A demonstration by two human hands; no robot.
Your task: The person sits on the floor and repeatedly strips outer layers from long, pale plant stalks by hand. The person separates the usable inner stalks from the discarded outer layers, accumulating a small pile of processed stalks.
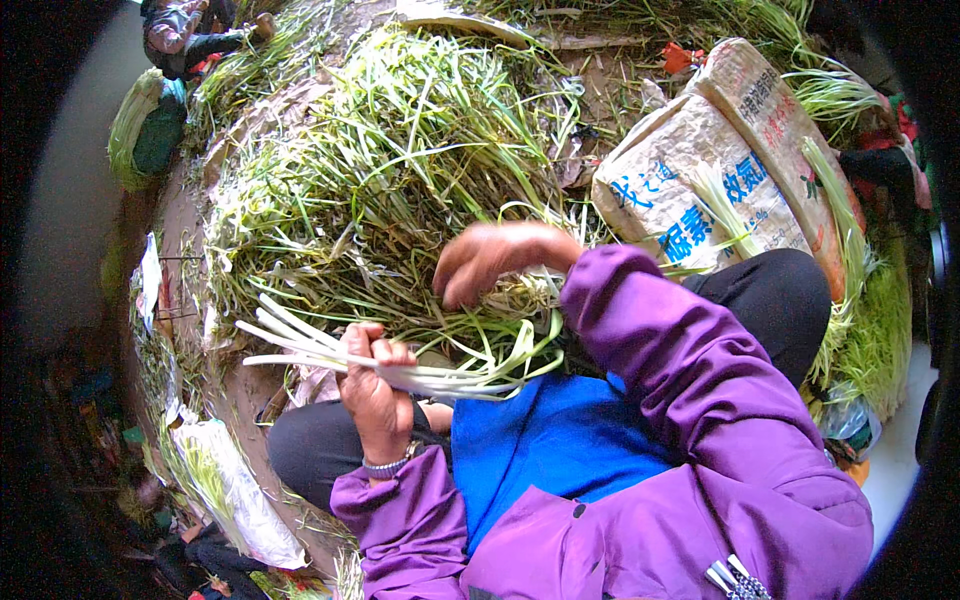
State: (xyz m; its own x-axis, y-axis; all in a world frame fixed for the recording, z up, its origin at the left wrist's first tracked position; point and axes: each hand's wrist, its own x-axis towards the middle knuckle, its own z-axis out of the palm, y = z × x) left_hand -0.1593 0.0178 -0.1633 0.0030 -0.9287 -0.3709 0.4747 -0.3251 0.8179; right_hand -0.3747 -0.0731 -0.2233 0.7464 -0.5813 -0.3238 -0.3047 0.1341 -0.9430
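Observation:
My left hand (pixel 377 382) is closed around a small bunch of pale, leafy stalks (pixel 439 379), perhaps garlic shoots or chives; the white ends stick out to the left and the green leaves curl to the right over my lap. Blurred, my right hand (pixel 487 262) hangs above the near side of a big heap of green and yellowed stalks (pixel 360 172), its fingers bent downward. Whether anything is between those fingers cannot be told. A few white stalks (pixel 724 206) lie on a printed woven sack (pixel 652 180) to the right.
A green bundle (pixel 877 337) lies beyond my right knee. White plastic sheeting (pixel 244 487) with more stalks is at the lower left. Other people sit nearby, one at the upper left (pixel 176 34). A bundle of stalks (pixel 135 127) stands below that person, against a dark green object.

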